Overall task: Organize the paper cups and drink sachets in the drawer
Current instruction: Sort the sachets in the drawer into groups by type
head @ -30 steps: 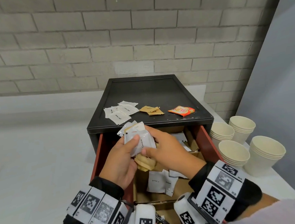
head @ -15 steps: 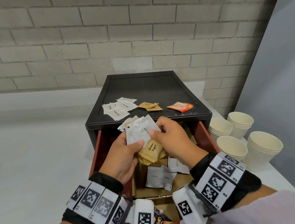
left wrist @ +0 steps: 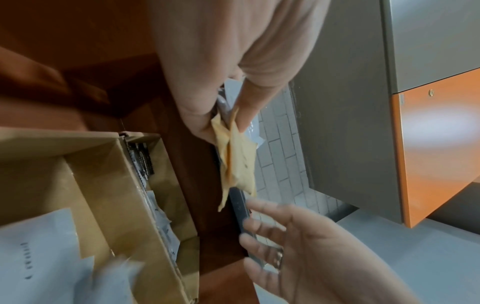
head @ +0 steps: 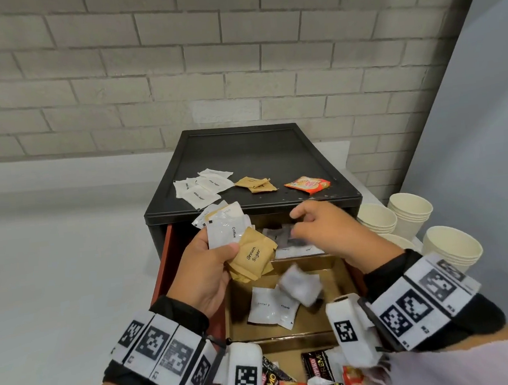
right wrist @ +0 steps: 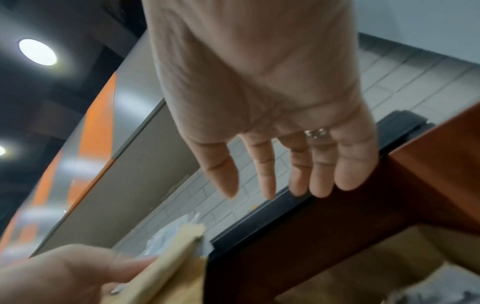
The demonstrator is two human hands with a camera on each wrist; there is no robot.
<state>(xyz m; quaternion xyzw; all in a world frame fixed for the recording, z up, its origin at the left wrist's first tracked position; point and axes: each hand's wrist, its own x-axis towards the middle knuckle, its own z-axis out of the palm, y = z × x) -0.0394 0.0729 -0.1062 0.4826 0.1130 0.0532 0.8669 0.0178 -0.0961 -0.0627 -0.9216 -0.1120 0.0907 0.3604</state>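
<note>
My left hand grips a bundle of sachets over the open drawer: white "Coffee" sachets and brown sugar sachets. In the left wrist view its thumb and fingers pinch the brown sachets. My right hand hovers over the drawer's back part, fingers loose and spread, holding nothing. Below it a blurred white sachet is in the air above the cardboard compartment, where other white sachets lie. Stacks of paper cups stand on the counter at the right.
On the black cabinet top lie white sugar sachets, brown sachets and an orange sachet. The drawer's front compartment holds dark coffee-mix sachets. A brick wall stands behind. White counter extends to the left.
My right hand let go of the white sachet it had pulled from the bundle and moved right; the sachet is dropping into the cardboard compartment. The left hand keeps its bundle.
</note>
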